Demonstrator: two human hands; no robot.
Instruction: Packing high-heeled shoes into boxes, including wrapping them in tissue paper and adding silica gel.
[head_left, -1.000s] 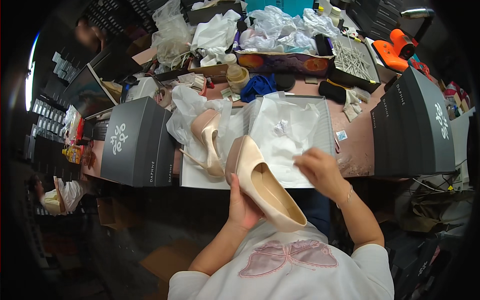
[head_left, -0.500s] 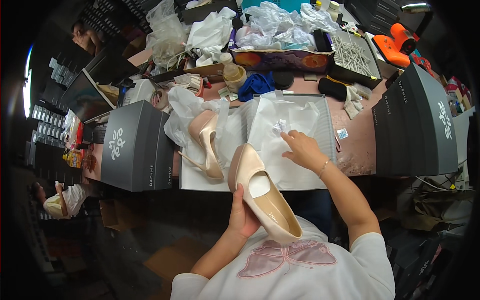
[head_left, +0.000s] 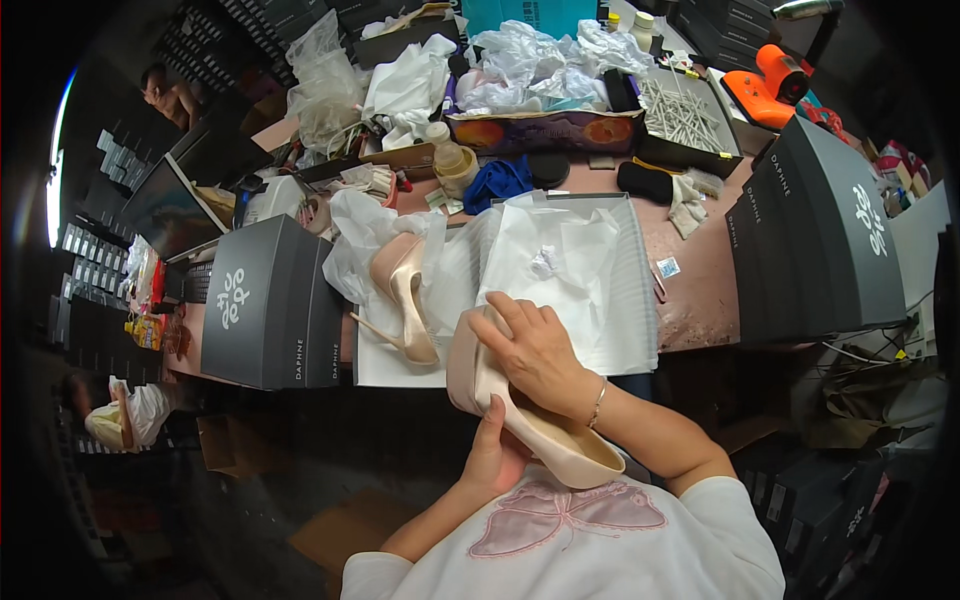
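In front of my chest is a beige satin high-heeled shoe (head_left: 577,464), its toe pointing away from me. My left hand (head_left: 497,458) is closed round its side, with the thumb on the upper edge. Across the toe and the front of the opening lies my right hand (head_left: 540,362), its bent fingers gripping the shoe and hiding part of it. The matching shoe (head_left: 412,312) rests on its side on white tissue paper (head_left: 375,222) at the left of the open shoebox (head_left: 642,330). A small crumpled paper wad (head_left: 543,262) sits on the box's paper lining.
Dark grey shoeboxes stand at the left (head_left: 262,310) and the right (head_left: 815,230). Behind the open box are a blue cloth (head_left: 497,185), a bottle (head_left: 455,165), a black brush (head_left: 645,182) and a carton of crumpled paper (head_left: 545,130). Farther right is an orange device (head_left: 765,85).
My right hand has come back from beside the paper wad onto the shoe's toe. The held shoe has turned slightly in my left hand, and the view has shifted a little.
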